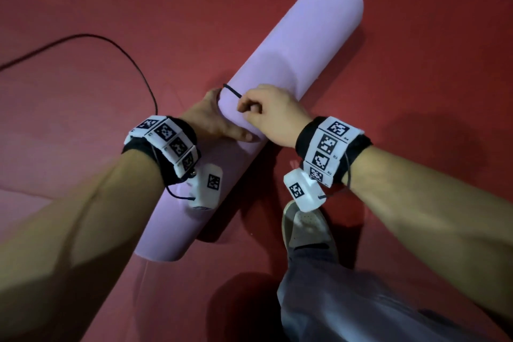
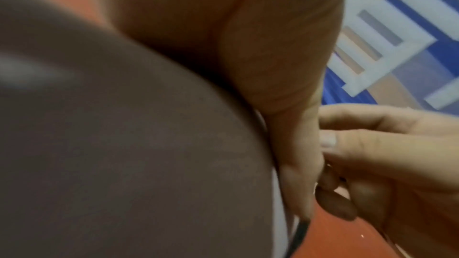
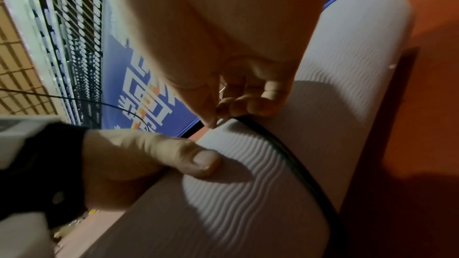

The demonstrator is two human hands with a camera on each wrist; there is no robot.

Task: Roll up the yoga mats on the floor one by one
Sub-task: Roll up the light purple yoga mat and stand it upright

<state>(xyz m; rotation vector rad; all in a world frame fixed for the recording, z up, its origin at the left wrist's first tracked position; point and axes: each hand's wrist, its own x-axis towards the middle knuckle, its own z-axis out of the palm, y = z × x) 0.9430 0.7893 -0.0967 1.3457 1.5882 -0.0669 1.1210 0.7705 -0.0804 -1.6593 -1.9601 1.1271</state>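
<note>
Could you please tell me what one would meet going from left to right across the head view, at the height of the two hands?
Black cable on the red floor → left hand against the rolled purple mat → black band → right hand pinching that band → red floor again.

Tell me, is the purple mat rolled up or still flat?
Rolled up. The purple mat lies on the red floor as a tube, and the right hand pinches a black band around it.
</note>
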